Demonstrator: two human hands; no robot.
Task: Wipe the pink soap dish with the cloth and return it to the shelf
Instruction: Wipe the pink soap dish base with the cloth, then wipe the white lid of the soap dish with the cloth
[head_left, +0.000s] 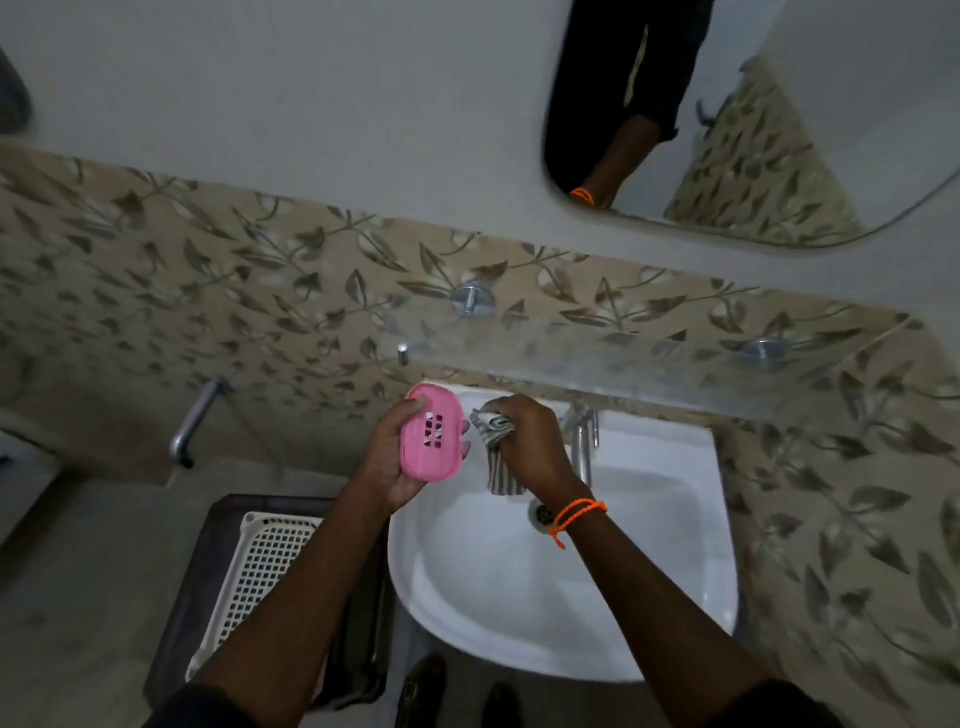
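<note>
Pink soap dish (432, 438): oval, slotted centre, long axis 12-to-6 o'clock, clamped in left hand (395, 457) grip above washbasin (675, 571) rim. Right hand (530, 441) grip closed on striped cloth (496, 447), at dish's 3 o'clock.

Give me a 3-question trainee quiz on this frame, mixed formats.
1. True or false: the pink soap dish rests on the glass shelf.
2. Which hand grips the striped cloth? A) left B) right
3. Fill in: an orange ____ circles the right wrist.

Key: 1 false, the left hand holds it over the white sink; 2 B, the right hand; 3 cord bracelet.
</note>
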